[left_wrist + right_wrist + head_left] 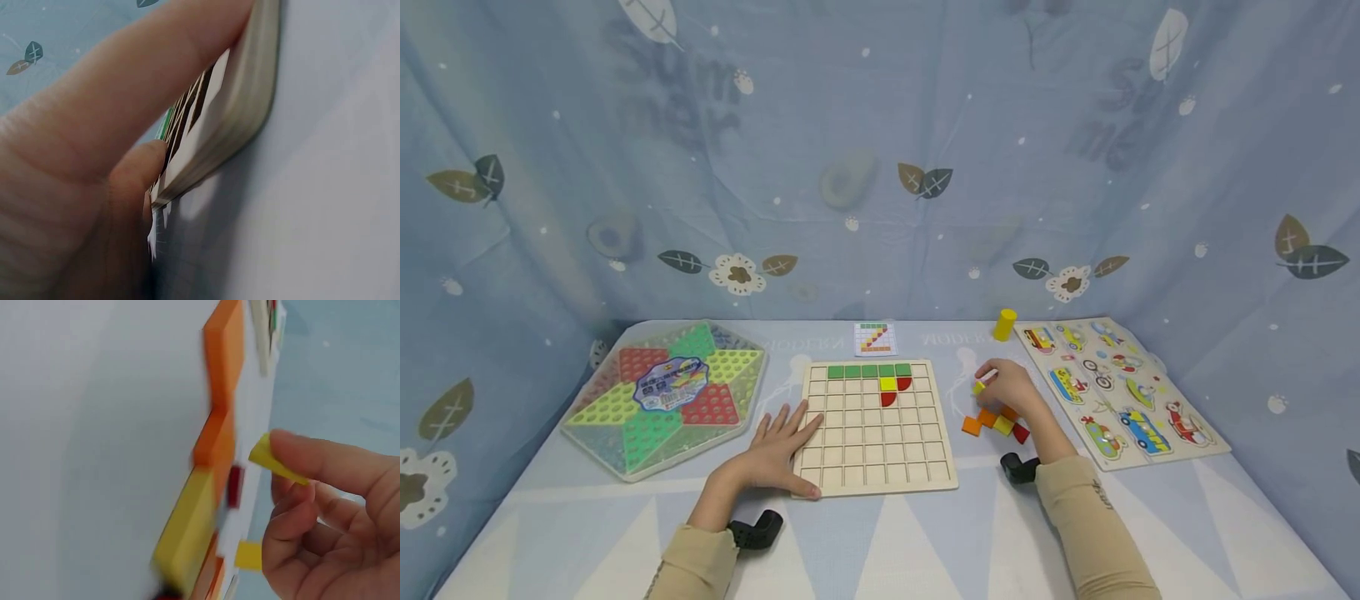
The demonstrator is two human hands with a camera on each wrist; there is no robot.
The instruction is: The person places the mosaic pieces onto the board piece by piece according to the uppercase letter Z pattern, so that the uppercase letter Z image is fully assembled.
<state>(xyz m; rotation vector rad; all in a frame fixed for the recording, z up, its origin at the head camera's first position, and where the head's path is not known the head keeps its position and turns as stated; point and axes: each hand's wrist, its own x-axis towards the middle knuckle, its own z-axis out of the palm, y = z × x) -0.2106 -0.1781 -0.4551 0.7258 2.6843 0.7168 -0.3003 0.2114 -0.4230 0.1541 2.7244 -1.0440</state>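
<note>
While the left hand (773,457) lay with fingers spread at the left edge of the pale wooden grid board (872,454), its thumb at the near corner, the right hand (1007,387) pinched a thin yellow piece (264,453) between thumb and fingers, to the right of the board. From the right wrist, the piece's long visible edge slanted from upper left down to lower right; the fingertips hid its full outline. The board, nearly square with rounded corners, had its side edges running away from the person. Four flat green squares (862,372) made a crosswise row near its far edge, with a yellow square (888,384) and two curve-edged red pieces (904,384) below. Flat, smooth orange squares (972,426) lay loose near the right hand, and a yellow cylinder (1004,325) stood beyond.
</note>
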